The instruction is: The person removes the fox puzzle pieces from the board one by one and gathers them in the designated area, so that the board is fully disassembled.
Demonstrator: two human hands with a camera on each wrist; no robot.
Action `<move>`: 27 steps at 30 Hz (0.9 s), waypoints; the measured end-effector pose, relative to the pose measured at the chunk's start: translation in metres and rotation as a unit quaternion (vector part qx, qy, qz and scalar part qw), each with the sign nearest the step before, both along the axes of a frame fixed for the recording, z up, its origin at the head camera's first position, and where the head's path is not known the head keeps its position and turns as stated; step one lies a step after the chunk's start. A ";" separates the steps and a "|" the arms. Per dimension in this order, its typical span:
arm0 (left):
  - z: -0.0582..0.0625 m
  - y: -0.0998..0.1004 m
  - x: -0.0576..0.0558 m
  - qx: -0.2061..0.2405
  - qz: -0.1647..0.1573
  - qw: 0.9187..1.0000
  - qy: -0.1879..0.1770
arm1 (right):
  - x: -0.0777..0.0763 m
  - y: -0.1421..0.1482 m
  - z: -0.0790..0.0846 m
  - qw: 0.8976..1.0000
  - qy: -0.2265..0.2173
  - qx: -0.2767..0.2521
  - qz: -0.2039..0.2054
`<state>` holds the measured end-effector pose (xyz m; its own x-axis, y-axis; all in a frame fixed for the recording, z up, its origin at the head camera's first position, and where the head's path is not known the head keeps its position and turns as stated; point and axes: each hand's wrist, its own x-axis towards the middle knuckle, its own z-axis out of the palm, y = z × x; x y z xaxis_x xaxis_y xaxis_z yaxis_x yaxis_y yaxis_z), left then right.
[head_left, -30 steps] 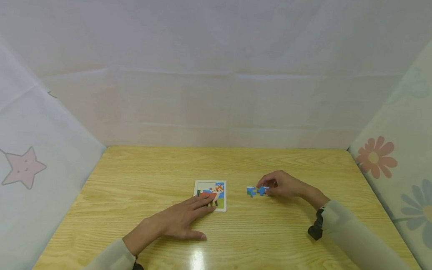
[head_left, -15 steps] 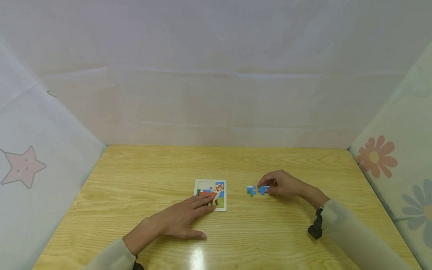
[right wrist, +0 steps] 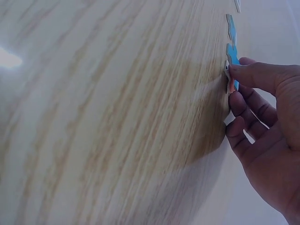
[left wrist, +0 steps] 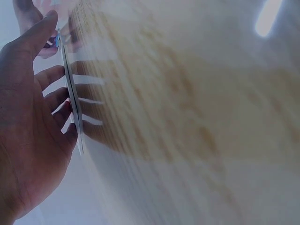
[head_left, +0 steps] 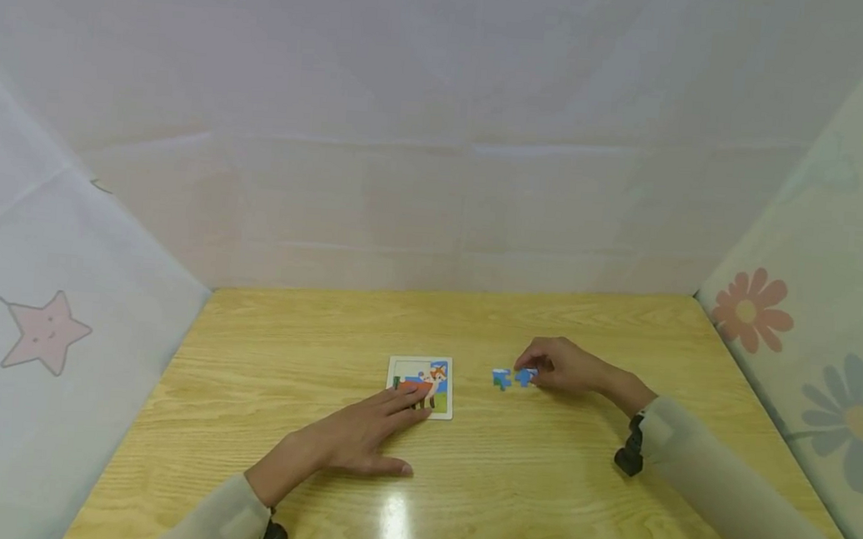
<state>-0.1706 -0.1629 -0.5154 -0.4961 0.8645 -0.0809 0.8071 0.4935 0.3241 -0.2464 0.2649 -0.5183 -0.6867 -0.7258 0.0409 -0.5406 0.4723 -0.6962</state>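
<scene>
My left hand (head_left: 359, 440) lies with fingers stretched over the near-left part of a small picture puzzle board (head_left: 451, 396) with a white rim. An animal picture shows beyond the fingertips, and a pale bare patch fills the board's upper left. To the right, my right hand (head_left: 563, 366) pinches a puzzle piece (right wrist: 231, 83) with orange and white on it, thumb in front and fingers behind, low at the table. A blue piece (head_left: 524, 378) sits right at those fingertips, partly hidden by them. Left of it lies a blue, white and green piece (head_left: 501, 379).
The wooden table (head_left: 306, 336) has a pale cloth wall (head_left: 435, 220) along its back, with cloth on both sides too. A black wrist strap (head_left: 631, 455) shows on the right arm, another (head_left: 273, 536) on the left.
The blue piece at my right fingertips has shifted slightly right, and a narrow gap now separates it from the piece on its left. My left hand has stayed in place.
</scene>
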 end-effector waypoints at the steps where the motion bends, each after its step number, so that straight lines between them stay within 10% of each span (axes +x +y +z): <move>1: 0.000 0.000 -0.001 0.000 0.000 1.000 0.002 | 0.000 0.000 0.000 1.000 -0.001 -0.001 -0.001; 27: 0.003 0.001 0.001 -0.007 0.011 1.000 -0.012 | -0.004 -0.028 0.009 0.999 0.045 -0.028 -0.011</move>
<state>-0.1693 -0.1615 -0.5124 -0.5134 0.8517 -0.1052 0.7873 0.5162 0.3371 -0.2500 0.2374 -0.5091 -0.6936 -0.7059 0.1436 -0.5924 0.4455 -0.6713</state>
